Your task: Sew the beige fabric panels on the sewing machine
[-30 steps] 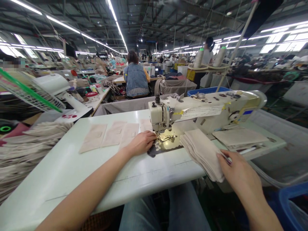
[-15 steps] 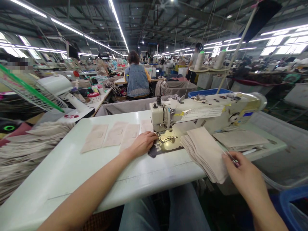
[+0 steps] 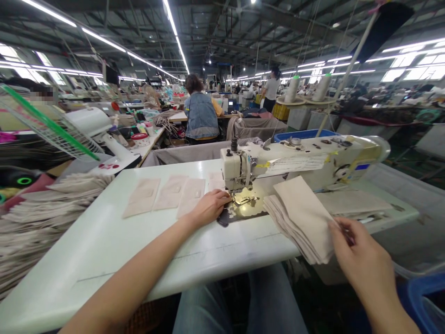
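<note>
My left hand [image 3: 212,206] rests beside the presser foot of the sewing machine [image 3: 299,160], its fingers pressed together at the needle area. Whatever those fingertips hold is hidden. On the right, my right hand [image 3: 359,250] pinches the edge of the top beige fabric piece [image 3: 302,215], which is lifted and tilted above a fanned stack of similar pieces [image 3: 290,234]. A dark, slim tool, perhaps thread snips, shows within the right hand; its kind is unclear. Left of the machine lie several beige pieces [image 3: 141,197] with small tabs on them.
A tall pile of beige fabric [image 3: 52,222] stands left of the pale table [image 3: 139,250]. A white fan [image 3: 93,125] is behind it. More fabric [image 3: 354,202] lies under the machine arm. A blue bin [image 3: 422,287] sits at lower right. A co-worker [image 3: 201,111] sits ahead.
My right hand has raised the top fabric piece's edge slightly, separating it from the stack. My left hand stays at the needle area. The whole view has shifted a little.
</note>
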`<action>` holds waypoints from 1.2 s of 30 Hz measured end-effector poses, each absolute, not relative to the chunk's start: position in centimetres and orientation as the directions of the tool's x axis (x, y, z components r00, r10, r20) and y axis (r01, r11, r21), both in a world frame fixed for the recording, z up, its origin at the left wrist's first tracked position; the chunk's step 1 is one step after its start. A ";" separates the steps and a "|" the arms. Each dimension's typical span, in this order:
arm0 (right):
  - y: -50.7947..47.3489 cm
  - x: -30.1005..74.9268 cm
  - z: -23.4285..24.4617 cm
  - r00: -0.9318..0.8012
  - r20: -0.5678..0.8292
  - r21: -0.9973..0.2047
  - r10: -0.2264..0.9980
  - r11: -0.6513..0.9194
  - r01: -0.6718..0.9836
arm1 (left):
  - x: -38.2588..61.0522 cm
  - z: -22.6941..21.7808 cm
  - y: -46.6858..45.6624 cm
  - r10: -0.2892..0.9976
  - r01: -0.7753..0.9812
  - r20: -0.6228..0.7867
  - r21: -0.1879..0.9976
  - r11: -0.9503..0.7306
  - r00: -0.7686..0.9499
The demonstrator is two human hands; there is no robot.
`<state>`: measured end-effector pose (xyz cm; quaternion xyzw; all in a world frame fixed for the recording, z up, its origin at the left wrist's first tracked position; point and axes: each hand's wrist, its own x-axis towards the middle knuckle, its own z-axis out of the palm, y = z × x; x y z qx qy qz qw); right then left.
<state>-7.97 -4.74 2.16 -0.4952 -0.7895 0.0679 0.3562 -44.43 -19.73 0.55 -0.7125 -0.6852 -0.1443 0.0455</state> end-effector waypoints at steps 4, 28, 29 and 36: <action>-6.2 -7.8 2.4 -0.289 0.659 -0.421 0.695 0.658 0.624 | -44.4 0.5 -19.6 0.956 0.985 0.292 0.151 -0.082 0.035; -12.4 -12.8 1.6 -0.736 0.551 -0.707 0.393 0.689 -0.162 | -40.2 2.3 -24.5 0.910 0.807 0.305 0.589 0.053 -0.282; -12.7 -13.4 1.5 -0.752 0.537 -0.728 0.382 0.660 -0.184 | -38.8 2.9 -24.6 0.929 0.713 0.252 0.701 0.017 -0.270; -14.0 -17.0 1.0 -0.699 0.401 -0.897 0.592 0.410 -0.167 | -35.6 4.8 -23.3 0.988 0.184 -0.100 0.976 0.120 -0.114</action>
